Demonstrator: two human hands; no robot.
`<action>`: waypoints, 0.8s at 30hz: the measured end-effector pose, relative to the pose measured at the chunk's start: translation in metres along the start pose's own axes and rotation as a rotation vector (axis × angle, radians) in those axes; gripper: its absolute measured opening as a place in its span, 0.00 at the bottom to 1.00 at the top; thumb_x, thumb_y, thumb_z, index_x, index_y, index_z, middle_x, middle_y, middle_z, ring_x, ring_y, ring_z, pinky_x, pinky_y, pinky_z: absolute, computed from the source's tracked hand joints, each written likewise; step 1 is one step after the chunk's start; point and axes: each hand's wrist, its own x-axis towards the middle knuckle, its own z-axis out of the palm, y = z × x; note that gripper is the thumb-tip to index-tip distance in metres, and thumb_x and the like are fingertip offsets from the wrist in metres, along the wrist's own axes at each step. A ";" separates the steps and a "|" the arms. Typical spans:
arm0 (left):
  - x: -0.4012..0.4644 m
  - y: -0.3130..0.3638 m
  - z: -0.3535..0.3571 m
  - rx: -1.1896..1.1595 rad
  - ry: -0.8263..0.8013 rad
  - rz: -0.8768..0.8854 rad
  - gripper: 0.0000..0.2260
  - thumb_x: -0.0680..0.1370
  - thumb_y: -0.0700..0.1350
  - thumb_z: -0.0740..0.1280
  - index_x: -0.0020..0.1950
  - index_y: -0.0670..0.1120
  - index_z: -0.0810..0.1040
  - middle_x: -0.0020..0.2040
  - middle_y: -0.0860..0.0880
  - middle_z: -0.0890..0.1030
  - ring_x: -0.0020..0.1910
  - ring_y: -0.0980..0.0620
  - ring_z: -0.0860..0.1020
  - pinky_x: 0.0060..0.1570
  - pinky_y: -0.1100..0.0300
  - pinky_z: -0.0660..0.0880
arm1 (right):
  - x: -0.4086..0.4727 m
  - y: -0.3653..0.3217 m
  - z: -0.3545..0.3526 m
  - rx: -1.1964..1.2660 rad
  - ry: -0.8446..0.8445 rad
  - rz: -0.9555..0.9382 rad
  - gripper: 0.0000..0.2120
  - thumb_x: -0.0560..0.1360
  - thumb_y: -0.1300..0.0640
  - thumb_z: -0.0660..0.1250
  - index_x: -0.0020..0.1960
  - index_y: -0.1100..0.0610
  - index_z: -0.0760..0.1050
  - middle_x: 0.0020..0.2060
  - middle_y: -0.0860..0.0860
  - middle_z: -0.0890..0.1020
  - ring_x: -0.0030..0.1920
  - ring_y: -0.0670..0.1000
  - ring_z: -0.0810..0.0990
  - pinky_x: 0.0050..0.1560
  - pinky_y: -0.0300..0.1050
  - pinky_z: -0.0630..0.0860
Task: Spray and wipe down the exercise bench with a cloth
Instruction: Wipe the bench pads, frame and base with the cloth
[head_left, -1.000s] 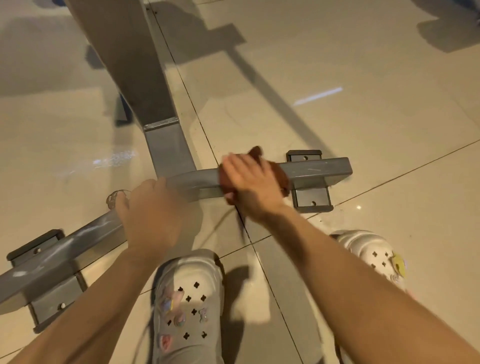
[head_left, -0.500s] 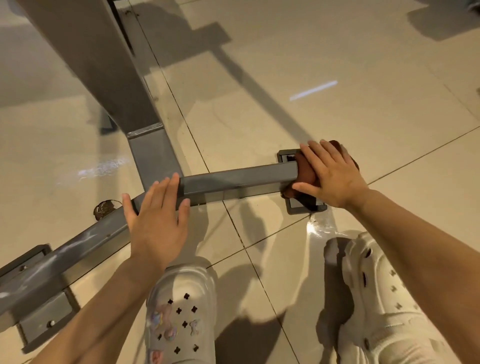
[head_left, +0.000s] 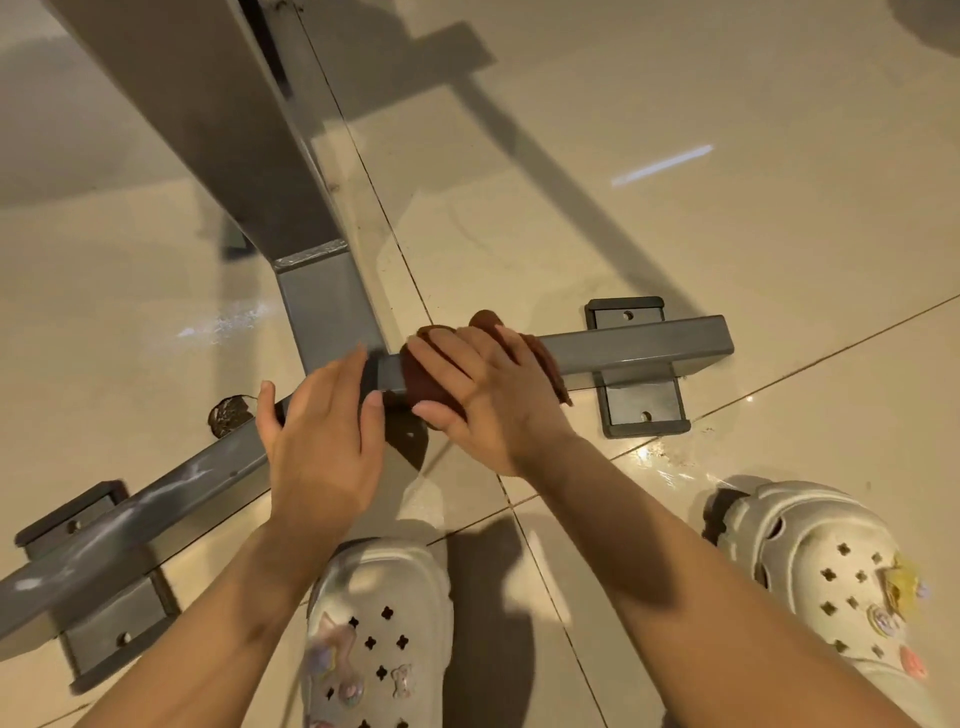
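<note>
The exercise bench's grey metal base crossbar runs low across the floor, joined at its middle to a slanted grey upright post. A dark brown cloth is wrapped over the bar just right of that joint. My right hand presses the cloth onto the bar, fingers spread over it and thumb underneath. My left hand rests flat on the bar right beside it, fingers straight. Pale streaks mark the bar's left part.
Flat foot plates with bolt holes sit under the bar's right end and left end. My two white clogs stand on the glossy beige tiles close to the bar. A small dark round object lies behind the bar.
My right hand has slid the cloth back left along the bar, from its right end to the middle joint. My left hand stays on the bar.
</note>
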 end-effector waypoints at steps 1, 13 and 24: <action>0.000 -0.001 0.001 0.000 0.002 0.013 0.20 0.82 0.51 0.50 0.71 0.48 0.69 0.62 0.50 0.77 0.64 0.50 0.72 0.72 0.39 0.48 | -0.008 0.014 -0.006 0.010 0.006 0.037 0.27 0.80 0.41 0.51 0.75 0.52 0.64 0.67 0.51 0.74 0.66 0.54 0.70 0.71 0.57 0.61; 0.000 0.002 0.007 -0.120 0.094 -0.022 0.19 0.82 0.51 0.52 0.70 0.48 0.70 0.60 0.49 0.78 0.63 0.53 0.70 0.72 0.46 0.50 | -0.008 0.026 -0.021 -0.010 0.095 0.209 0.20 0.80 0.47 0.53 0.63 0.54 0.76 0.52 0.51 0.81 0.53 0.57 0.78 0.62 0.57 0.66; 0.011 -0.002 0.010 0.081 0.080 -0.004 0.19 0.79 0.50 0.54 0.64 0.48 0.76 0.56 0.47 0.79 0.56 0.50 0.72 0.64 0.47 0.58 | 0.018 -0.001 -0.006 0.017 0.080 0.262 0.16 0.81 0.45 0.54 0.57 0.50 0.77 0.48 0.50 0.81 0.50 0.55 0.77 0.57 0.56 0.67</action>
